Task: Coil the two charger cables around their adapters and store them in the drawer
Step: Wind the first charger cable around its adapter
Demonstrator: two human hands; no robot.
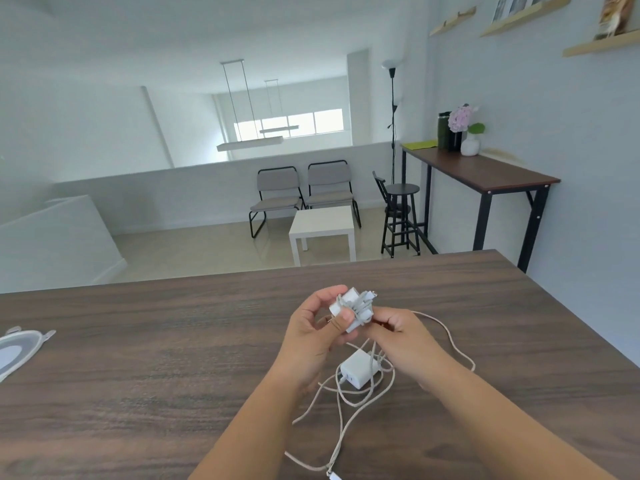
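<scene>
A white adapter [351, 308] wrapped in grey cable is held above the dark wooden table [138, 375]. My left hand [318, 327] grips its left side, thumb across the front. On the right, my right hand [398, 334] pinches the wrapped cable against the adapter. A second white adapter [358, 370] lies flat on the table below my hands. Its pale cable [450, 341] lies loose in loops around it, trailing to the right and toward the near edge. No drawer is in view.
A clear plastic lid [20, 348] lies at the table's left edge. Beyond the table stand a small white side table [323, 225], two grey chairs [304, 195], a black stool [401, 216] and a tall side desk [485, 174] along the right wall.
</scene>
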